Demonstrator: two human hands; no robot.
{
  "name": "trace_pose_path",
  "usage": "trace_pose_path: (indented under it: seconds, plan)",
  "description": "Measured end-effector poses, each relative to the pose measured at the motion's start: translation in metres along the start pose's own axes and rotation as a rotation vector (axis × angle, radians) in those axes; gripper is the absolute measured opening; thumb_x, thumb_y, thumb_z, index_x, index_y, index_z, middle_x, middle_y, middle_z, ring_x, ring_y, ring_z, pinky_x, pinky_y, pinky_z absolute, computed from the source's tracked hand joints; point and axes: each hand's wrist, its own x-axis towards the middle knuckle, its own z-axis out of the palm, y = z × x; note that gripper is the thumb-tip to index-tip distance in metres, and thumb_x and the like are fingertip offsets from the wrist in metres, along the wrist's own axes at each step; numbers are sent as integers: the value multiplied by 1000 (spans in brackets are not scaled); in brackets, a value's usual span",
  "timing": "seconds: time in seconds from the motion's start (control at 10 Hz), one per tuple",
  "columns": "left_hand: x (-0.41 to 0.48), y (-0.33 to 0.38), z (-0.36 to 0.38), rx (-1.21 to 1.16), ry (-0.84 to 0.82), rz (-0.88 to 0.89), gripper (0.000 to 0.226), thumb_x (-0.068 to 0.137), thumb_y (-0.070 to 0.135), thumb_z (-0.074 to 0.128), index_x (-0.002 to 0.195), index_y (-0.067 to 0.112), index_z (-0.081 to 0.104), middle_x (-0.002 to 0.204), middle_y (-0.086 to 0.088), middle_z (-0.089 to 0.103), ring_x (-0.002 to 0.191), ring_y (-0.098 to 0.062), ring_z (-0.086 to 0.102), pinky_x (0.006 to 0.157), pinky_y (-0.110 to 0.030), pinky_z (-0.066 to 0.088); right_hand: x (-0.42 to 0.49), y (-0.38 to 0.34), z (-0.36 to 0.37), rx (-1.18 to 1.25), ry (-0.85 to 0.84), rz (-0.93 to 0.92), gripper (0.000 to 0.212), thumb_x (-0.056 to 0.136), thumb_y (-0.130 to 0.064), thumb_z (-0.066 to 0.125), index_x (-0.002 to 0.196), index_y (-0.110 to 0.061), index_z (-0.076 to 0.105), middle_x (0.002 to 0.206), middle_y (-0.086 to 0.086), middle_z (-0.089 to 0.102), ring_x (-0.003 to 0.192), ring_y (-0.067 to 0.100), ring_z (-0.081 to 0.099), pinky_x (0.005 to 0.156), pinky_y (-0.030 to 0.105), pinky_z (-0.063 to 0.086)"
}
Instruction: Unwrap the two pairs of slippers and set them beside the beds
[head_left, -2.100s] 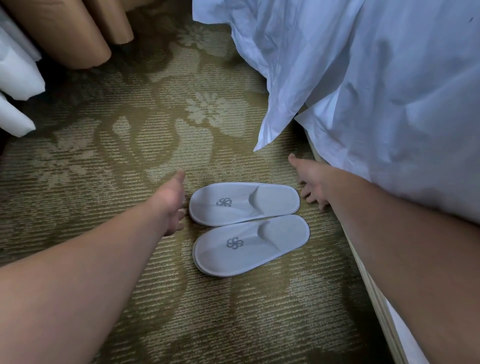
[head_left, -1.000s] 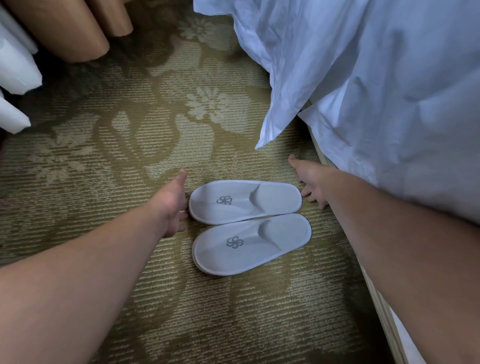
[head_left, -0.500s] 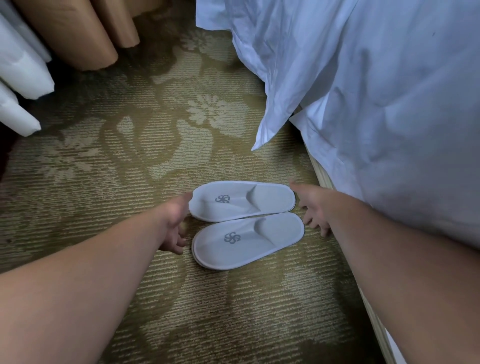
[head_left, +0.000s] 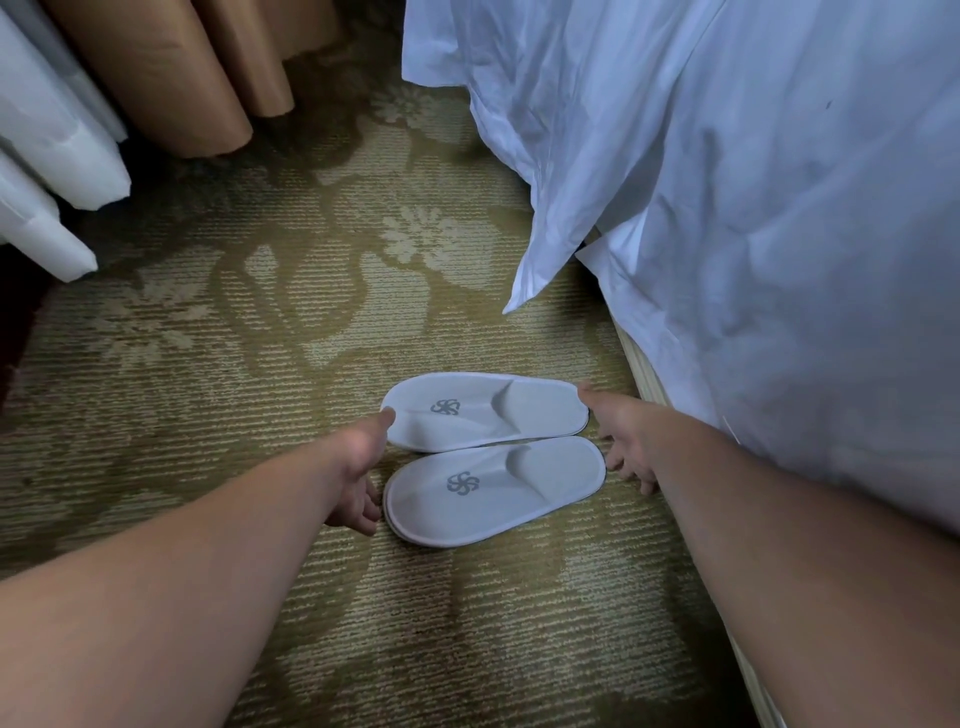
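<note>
One pair of flat white fabric slippers (head_left: 498, 488) unwrapped beside white-sheeted bed (head_left: 753, 208); our left grip (head_left: 358, 467), right grip (head_left: 623, 441) spread, thumbs touching far slipper; second pair unseen.

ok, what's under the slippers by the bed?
The far slipper and near slipper lie flat on the carpet, which shows all round them. No wrapper edge sticks out; the carpet directly beneath the soles is covered.

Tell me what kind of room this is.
Most likely a hotel guest room: thin white logo slippers sit paired on patterned carpet beside a bed hung with white bedding, and floor-length curtains hang behind.
</note>
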Motion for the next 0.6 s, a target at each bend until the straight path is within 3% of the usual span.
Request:
trace_pose_path:
  seconds: [0.2,0.3,0.4,0.5,0.6]
  plan:
    - [3,-6,-2,-3,22,3,92,89,74,37,156,18,8,158,-29,16,143,-45,23,113,-59,21,1,-1,1,61,22,-3,91,86,-77,34,154,-20,17,158,15,23,140,35,31,111,54,22]
    - [-5,-16,-1,-50,69,62,84,91,69,37,154,16,19,150,-21,33,134,-39,37,111,-53,25,2,-4,9,172,96,-103,77,91,-68,39,146,-15,38,141,12,47,117,35,53,97,49,43]
    - [-23,-40,-6,-137,77,46,86,91,67,40,154,13,18,155,-21,29,141,-36,31,112,-51,24,-4,4,30,246,110,-176,73,89,-66,47,142,-15,45,147,7,44,127,30,48,108,44,37]
    - [-51,-50,-19,-172,40,-16,89,91,67,41,155,11,15,156,-23,27,140,-37,31,110,-51,28,-26,16,42,178,80,-169,85,87,-68,49,148,-11,34,153,7,35,134,29,40,103,39,35]
    - [-84,-39,-37,-104,111,-5,79,93,64,39,151,13,24,128,-18,51,94,-28,54,82,-38,43,-56,18,40,88,97,-181,86,86,-66,53,147,-9,33,153,8,36,134,29,40,97,38,36]
